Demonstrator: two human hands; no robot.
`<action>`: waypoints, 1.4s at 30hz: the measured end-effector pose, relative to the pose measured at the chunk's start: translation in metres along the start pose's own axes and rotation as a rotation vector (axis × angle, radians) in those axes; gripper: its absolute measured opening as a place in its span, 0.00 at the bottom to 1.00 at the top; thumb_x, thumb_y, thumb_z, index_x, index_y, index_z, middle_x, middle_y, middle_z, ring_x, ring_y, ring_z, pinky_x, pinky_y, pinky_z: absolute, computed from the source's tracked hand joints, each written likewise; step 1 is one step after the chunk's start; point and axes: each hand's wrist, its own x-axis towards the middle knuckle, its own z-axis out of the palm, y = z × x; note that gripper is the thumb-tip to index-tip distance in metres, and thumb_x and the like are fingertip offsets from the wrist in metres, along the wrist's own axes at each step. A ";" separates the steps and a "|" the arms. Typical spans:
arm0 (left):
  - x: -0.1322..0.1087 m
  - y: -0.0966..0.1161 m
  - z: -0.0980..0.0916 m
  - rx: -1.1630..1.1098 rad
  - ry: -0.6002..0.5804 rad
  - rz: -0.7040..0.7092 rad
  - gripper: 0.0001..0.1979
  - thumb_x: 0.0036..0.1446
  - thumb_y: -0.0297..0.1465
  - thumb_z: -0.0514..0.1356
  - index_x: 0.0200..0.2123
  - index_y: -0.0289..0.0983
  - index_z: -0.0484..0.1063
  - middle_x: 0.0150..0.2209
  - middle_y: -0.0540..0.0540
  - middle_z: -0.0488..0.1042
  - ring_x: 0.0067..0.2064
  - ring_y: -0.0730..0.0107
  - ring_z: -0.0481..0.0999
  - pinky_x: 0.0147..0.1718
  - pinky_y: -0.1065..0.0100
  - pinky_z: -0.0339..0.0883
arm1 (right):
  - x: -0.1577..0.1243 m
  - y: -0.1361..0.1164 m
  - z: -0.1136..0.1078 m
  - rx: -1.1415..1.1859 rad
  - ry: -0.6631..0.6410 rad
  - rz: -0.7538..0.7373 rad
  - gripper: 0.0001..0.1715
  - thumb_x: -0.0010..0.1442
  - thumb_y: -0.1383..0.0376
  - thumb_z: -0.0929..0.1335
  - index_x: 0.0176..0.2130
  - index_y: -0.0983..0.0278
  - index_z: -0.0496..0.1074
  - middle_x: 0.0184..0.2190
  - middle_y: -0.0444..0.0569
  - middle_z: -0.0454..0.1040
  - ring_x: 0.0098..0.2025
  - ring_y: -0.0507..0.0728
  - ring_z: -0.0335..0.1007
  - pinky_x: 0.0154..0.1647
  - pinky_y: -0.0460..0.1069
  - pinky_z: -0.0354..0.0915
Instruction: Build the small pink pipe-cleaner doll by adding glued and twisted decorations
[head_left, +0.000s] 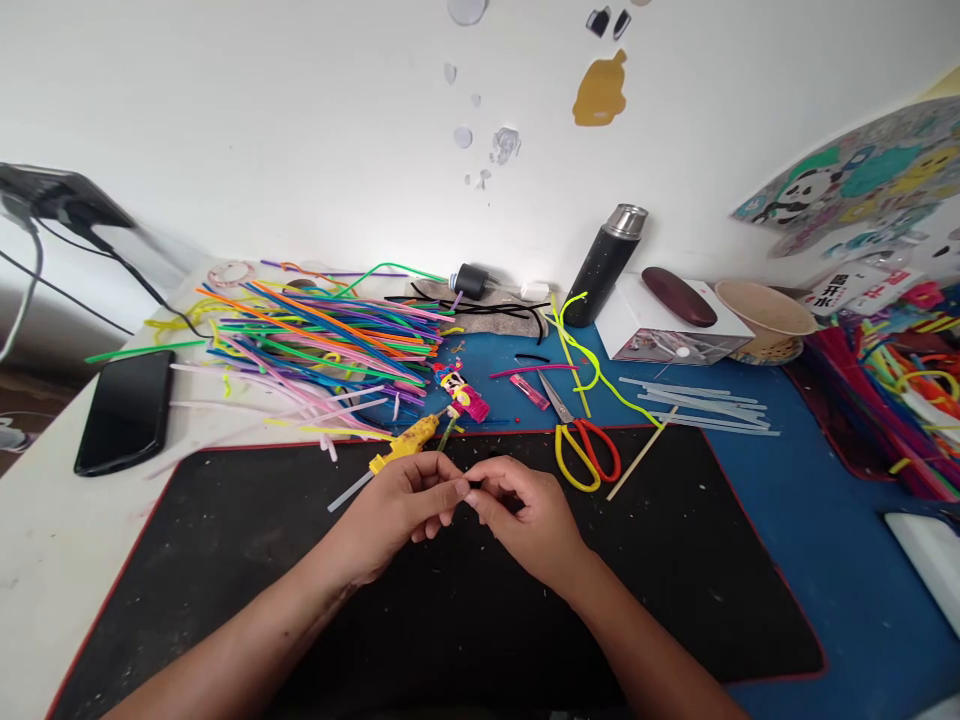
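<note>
My left hand (pixel 405 505) and my right hand (pixel 525 515) meet fingertip to fingertip over the black mat (pixel 225 540). Both pinch a small dark piece between them that I cannot make out. Just beyond the fingers lie a yellow glue gun (pixel 405 443) and a small colourful pipe-cleaner figure (pixel 461 392). Scissors with yellow and red handles (pixel 581 440) rest to the right of my hands, next to a thin wooden stick (pixel 641 455).
A big heap of coloured pipe cleaners (pixel 315 345) covers the back left. A black phone (pixel 126 408) lies at the left. A black flask (pixel 606 265), a white box (pixel 667 320), a paper bowl (pixel 765 315), clear glue sticks (pixel 697 405) and more pipe cleaners (pixel 900 385) stand right.
</note>
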 end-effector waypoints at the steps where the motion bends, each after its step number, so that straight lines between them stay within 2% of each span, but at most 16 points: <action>1: 0.000 0.000 0.001 -0.014 0.004 -0.001 0.22 0.52 0.50 0.72 0.31 0.36 0.74 0.23 0.53 0.70 0.22 0.78 0.64 0.19 0.75 0.51 | 0.000 0.000 0.000 0.000 -0.001 0.002 0.07 0.65 0.65 0.71 0.43 0.59 0.80 0.24 0.41 0.73 0.24 0.51 0.69 0.25 0.44 0.62; 6: -0.004 0.005 0.002 0.007 0.033 0.016 0.22 0.53 0.49 0.71 0.29 0.36 0.72 0.22 0.54 0.68 0.20 0.78 0.64 0.18 0.75 0.51 | 0.000 -0.003 -0.004 -0.011 -0.014 -0.025 0.10 0.66 0.63 0.71 0.46 0.59 0.81 0.25 0.41 0.74 0.24 0.51 0.68 0.26 0.45 0.63; 10: -0.006 0.008 0.003 0.048 0.034 0.021 0.22 0.54 0.50 0.70 0.31 0.36 0.73 0.22 0.54 0.69 0.20 0.78 0.65 0.17 0.75 0.51 | 0.000 -0.003 -0.004 -0.020 0.011 -0.043 0.09 0.67 0.63 0.71 0.44 0.60 0.82 0.25 0.42 0.75 0.24 0.52 0.69 0.27 0.46 0.64; 19: -0.004 0.006 0.006 0.015 0.047 -0.005 0.20 0.51 0.45 0.72 0.26 0.36 0.71 0.21 0.54 0.69 0.20 0.78 0.66 0.16 0.76 0.53 | -0.002 -0.001 -0.002 -0.083 0.045 -0.109 0.08 0.67 0.66 0.70 0.43 0.61 0.82 0.26 0.44 0.78 0.24 0.51 0.71 0.28 0.45 0.64; 29: 0.000 0.009 0.009 -0.016 0.050 -0.057 0.22 0.47 0.48 0.72 0.27 0.36 0.72 0.20 0.54 0.69 0.18 0.78 0.66 0.15 0.76 0.53 | -0.003 0.006 -0.001 -0.073 0.060 -0.122 0.07 0.68 0.66 0.71 0.41 0.60 0.82 0.26 0.44 0.80 0.24 0.51 0.72 0.28 0.45 0.65; 35: 0.003 0.007 0.008 0.047 0.038 -0.076 0.20 0.51 0.47 0.70 0.29 0.35 0.74 0.20 0.55 0.69 0.19 0.78 0.66 0.15 0.76 0.55 | -0.004 0.010 -0.001 -0.023 0.048 -0.073 0.07 0.67 0.65 0.71 0.41 0.60 0.81 0.26 0.43 0.78 0.25 0.51 0.71 0.29 0.45 0.65; 42: 0.006 0.008 0.013 0.253 0.060 -0.022 0.18 0.56 0.46 0.66 0.32 0.36 0.74 0.22 0.54 0.71 0.22 0.74 0.70 0.18 0.75 0.61 | -0.002 0.012 -0.014 0.053 -0.041 0.107 0.08 0.67 0.61 0.71 0.45 0.60 0.78 0.23 0.39 0.71 0.24 0.51 0.69 0.27 0.45 0.64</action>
